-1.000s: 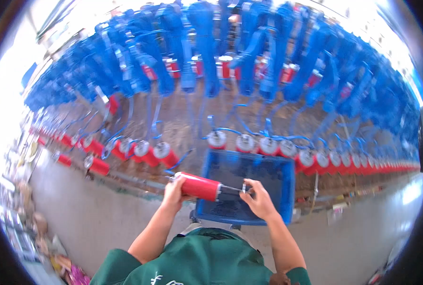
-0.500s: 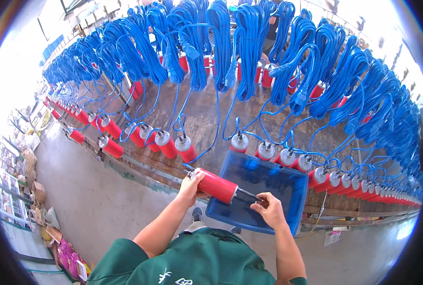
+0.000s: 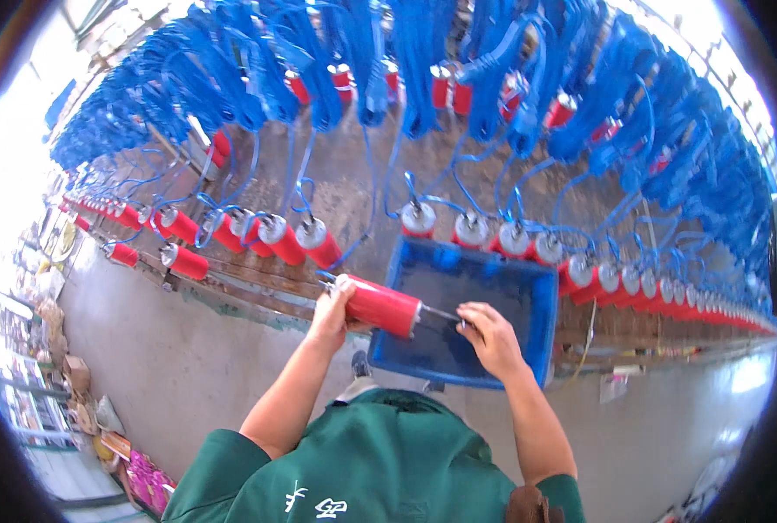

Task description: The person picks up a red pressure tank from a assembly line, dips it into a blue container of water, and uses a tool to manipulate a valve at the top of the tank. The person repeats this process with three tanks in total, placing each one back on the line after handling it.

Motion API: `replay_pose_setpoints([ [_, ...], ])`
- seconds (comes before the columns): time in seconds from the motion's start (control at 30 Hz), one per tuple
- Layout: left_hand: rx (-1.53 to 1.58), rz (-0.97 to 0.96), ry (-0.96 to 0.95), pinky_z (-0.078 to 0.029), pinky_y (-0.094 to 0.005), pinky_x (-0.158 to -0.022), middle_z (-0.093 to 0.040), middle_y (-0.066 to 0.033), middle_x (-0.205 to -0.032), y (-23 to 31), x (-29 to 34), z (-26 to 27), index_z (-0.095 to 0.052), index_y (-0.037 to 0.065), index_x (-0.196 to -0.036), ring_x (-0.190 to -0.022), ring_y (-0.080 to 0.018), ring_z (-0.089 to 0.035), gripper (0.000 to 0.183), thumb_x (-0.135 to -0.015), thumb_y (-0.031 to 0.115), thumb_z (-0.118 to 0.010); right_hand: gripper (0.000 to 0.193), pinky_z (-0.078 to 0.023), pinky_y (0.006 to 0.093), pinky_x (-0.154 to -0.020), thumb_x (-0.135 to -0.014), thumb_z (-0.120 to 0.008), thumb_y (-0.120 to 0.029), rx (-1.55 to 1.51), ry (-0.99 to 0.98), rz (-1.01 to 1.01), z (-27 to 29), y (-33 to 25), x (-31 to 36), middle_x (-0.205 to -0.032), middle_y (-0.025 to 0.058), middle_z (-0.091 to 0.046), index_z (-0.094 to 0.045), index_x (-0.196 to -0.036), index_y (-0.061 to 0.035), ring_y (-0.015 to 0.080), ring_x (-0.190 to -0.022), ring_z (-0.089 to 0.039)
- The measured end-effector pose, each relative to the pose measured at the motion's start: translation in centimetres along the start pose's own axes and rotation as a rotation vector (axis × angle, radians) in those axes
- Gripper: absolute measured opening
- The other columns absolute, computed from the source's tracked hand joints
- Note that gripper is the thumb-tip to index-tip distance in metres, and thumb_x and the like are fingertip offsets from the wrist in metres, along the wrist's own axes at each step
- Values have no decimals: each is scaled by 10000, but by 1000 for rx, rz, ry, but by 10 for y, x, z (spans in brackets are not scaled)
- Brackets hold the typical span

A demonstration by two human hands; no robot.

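Note:
A red cylinder with metal ends, like a motor or pump body (image 3: 381,307), is held tilted in front of me, its right end lower. My left hand (image 3: 329,317) wraps round its left end, where a blue cable attaches. From the right end a thin rod (image 3: 441,314) sticks out. My right hand (image 3: 493,342) pinches the far end of this rod; the fingertips partly hide it. Below and behind both hands is a blue plastic tray (image 3: 541,327), dark inside, with the right hand over it.
Similar red cylinders (image 3: 281,239) line the bench edge (image 3: 266,301) on both sides of the tray. Coiled blue cables (image 3: 419,70) hang above the wooden bench (image 3: 345,174), their ends trailing down to the cylinders. Boxes and bags (image 3: 79,370) lie along the left.
My view has shifted, so the bench and tray sit higher in it. The rod, thick and dark before, now shows as a thinner, greyer length between the cylinder and my right fingers.

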State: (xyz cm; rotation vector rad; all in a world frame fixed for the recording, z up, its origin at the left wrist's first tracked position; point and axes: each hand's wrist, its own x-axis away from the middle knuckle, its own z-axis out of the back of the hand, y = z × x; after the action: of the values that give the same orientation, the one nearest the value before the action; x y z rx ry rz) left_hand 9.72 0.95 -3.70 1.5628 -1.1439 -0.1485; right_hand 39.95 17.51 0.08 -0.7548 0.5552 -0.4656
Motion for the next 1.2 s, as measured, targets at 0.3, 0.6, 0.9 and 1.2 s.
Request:
replay_pose_setpoints([
  [0.3, 32, -13, 41, -686, -510, -731, -710, -166, -1174, 2, 5, -4, -546, 49, -1335, -983, -330, -766, 563, -951, 425, -713, 392, -550, 269, -584, -1093, -620, -371, -864, -5, -834, -17, -4, -6, -916, 114, -740, -673, -1211, -1, 125, -657, -664],
  [0.6, -3, -31, 69, -643, -493, -765, -717, -123, -1180, -5, 4, 4, -564, 153, -1308, -1040, -310, -746, 487, -981, 506, -635, 354, -528, 286, -532, -1069, -667, -290, -739, 197, -703, -42, -15, -2, -865, 93, -706, -578, -1264, -8, 126, -624, -647],
  [0.9, -48, -116, 0, -646, -530, -892, -702, -153, -1257, -11, 4, 2, -542, 152, -1333, -1152, -336, -720, 586, -975, 605, -639, 415, -537, 291, -522, -1050, -697, -324, -875, 94, -829, -4, -5, 1, -877, 94, -722, -591, -1306, -15, 147, -610, -662],
  [1.2, -22, -100, 81, -654, -443, -842, -706, -135, -1215, -7, 12, -12, -535, 150, -1334, -1101, -305, -733, 646, -942, 644, -672, 322, -521, 540, -957, -937, -704, -149, 661, 754, -875, 132, 211, 117, -1222, 219, -635, -592, -1218, -38, 455, -1138, -603],
])
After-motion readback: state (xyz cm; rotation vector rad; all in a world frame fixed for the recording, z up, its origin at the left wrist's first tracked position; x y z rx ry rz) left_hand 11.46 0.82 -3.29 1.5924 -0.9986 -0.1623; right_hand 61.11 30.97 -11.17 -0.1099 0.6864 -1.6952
